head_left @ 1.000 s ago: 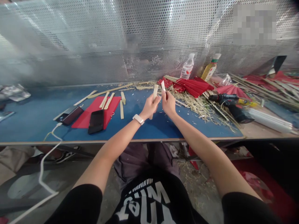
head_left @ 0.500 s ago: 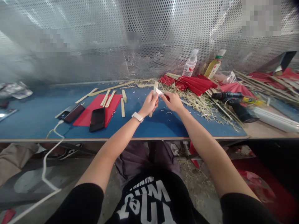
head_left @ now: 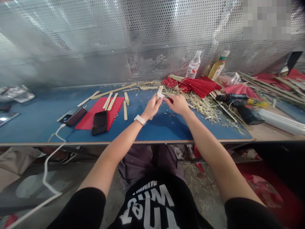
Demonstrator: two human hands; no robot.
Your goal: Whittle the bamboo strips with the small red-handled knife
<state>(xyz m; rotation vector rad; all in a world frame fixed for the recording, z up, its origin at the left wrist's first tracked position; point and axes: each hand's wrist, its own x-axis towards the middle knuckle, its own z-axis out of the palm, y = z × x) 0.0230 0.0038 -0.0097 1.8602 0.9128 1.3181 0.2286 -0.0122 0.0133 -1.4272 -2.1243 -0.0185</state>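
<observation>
My left hand (head_left: 152, 107), with a white watch on the wrist, is closed around a short pale bamboo strip (head_left: 159, 90) that stands up from the fingers. My right hand (head_left: 179, 104) grips a small knife with a red handle; its pale blade (head_left: 161, 94) lies across the strip near its top. Both hands hover above the blue table (head_left: 35, 117), just in front of a heap of bamboo shavings (head_left: 205, 106).
Several cut bamboo strips (head_left: 110, 101) lie on and beside a red sheet (head_left: 95, 112). Two phones (head_left: 98, 122) rest at the left, one on a white cable. Folded red fans (head_left: 197, 86), two bottles (head_left: 193, 66), a cordless drill (head_left: 238, 103) and long bamboo sticks crowd the right.
The knife blade has swung from pointing upward to lying across the bamboo strip. Both hands have dropped slightly and drawn together.
</observation>
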